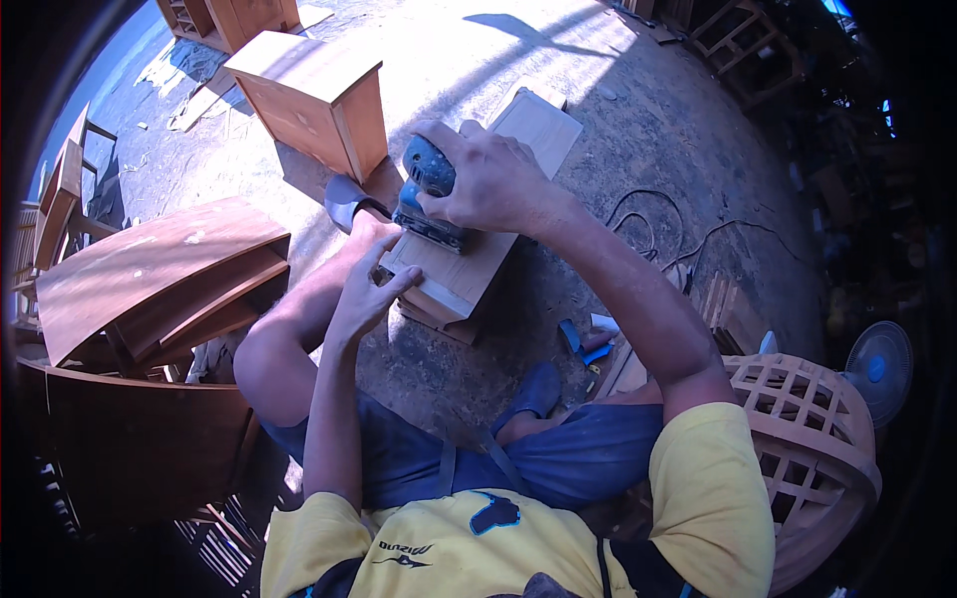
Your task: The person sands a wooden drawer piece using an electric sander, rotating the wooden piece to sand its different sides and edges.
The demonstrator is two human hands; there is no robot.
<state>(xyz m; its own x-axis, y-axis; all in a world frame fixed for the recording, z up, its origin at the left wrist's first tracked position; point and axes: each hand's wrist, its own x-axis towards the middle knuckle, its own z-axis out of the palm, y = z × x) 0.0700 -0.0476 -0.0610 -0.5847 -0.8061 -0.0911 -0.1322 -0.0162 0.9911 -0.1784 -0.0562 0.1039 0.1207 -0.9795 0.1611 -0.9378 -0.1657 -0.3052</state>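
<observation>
My right hand is wrapped around the top of a blue palm sander. The sander's flat base rests on the upper face of a long, pale box-like wooden piece, which runs away from me between my feet. At its near left end, my left hand grips the edge, with the thumb on the top face and the fingers along the side. Some of those fingers are hidden. The piece's far end lies in bright light beyond my right hand.
A wooden cabinet stands beyond my left foot. Curved brown furniture parts are stacked at left. A black cable loops over the floor at right, near blue scraps. A lattice wooden frame and a fan stand lower right.
</observation>
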